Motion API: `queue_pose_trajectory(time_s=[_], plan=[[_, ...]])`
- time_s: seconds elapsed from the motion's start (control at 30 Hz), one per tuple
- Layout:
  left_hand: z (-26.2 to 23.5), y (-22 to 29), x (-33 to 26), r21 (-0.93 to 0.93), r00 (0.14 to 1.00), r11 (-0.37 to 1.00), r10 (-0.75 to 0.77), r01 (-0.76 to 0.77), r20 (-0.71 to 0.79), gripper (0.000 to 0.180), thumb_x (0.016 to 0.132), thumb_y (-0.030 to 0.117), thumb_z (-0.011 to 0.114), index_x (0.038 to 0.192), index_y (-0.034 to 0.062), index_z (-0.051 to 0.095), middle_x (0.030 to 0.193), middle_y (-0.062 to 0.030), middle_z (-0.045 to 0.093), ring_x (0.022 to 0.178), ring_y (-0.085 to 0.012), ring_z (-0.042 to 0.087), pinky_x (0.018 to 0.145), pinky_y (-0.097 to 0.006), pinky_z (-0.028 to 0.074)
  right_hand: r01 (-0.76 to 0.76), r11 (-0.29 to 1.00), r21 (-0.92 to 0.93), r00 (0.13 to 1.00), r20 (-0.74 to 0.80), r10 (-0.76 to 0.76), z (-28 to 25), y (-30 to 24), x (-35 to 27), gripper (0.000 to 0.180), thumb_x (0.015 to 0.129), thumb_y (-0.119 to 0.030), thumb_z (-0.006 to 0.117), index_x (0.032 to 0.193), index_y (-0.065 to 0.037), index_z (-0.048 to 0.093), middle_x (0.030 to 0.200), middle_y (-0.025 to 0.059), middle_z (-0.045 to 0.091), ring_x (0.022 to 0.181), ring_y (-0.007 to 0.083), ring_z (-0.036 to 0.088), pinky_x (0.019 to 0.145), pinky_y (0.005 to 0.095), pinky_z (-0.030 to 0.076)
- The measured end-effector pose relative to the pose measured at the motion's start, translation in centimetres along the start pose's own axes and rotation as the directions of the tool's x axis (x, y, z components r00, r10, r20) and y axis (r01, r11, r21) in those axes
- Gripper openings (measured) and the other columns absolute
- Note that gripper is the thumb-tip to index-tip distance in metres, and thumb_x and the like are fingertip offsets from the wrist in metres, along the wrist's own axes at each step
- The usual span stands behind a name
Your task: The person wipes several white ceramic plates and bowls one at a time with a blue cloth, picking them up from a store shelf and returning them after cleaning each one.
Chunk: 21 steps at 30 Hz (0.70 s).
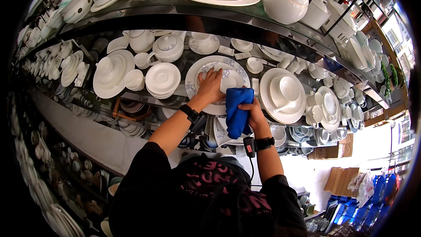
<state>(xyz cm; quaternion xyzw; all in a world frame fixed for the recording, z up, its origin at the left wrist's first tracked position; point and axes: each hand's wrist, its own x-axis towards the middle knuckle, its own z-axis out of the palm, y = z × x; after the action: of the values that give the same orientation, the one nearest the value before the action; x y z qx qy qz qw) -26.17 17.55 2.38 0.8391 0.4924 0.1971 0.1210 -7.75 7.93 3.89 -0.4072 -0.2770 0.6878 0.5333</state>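
Observation:
My left hand point(210, 85) lies flat, fingers spread, on a small white plate with a pale floral print point(231, 79). That plate stands upright against a larger patterned plate point(193, 83) on a display shelf. My right hand point(252, 113) grips a folded blue cloth point(237, 109), held against the lower right edge of the plates. Both wrists carry black bands, and a small black device with a cable hangs from the right one.
White crockery fills the shelves: a stack of plates point(162, 80), a teapot point(168, 47), a plate holding a cup point(283, 94), lidded tureens on the top shelf point(285, 0). Cardboard boxes point(337, 177) and blue crates point(372, 206) sit on the floor at right.

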Motion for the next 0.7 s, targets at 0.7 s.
queue_pose_trajectory(time_s=[0.7], plan=[[-3.6, 0.9, -2.6, -0.351, 0.939, 0.888, 0.206, -0.297, -0.273, 0.035, 0.053, 0.009, 0.084, 0.083, 0.0059, 0.067, 0.126, -0.0166, 0.049, 0.121, -0.0386, 0.047, 0.099, -0.043, 0.041, 0.067, 0.987, 0.148, 0.998, -0.003, -0.067, -0.1, -0.6, -1.7, 0.069, 0.067, 0.005, 0.057, 0.134, 0.0, 0.042, 0.123, 0.0187, 0.056, 0.109, 0.0338, 0.058, 0.098, 0.046, 0.046]])
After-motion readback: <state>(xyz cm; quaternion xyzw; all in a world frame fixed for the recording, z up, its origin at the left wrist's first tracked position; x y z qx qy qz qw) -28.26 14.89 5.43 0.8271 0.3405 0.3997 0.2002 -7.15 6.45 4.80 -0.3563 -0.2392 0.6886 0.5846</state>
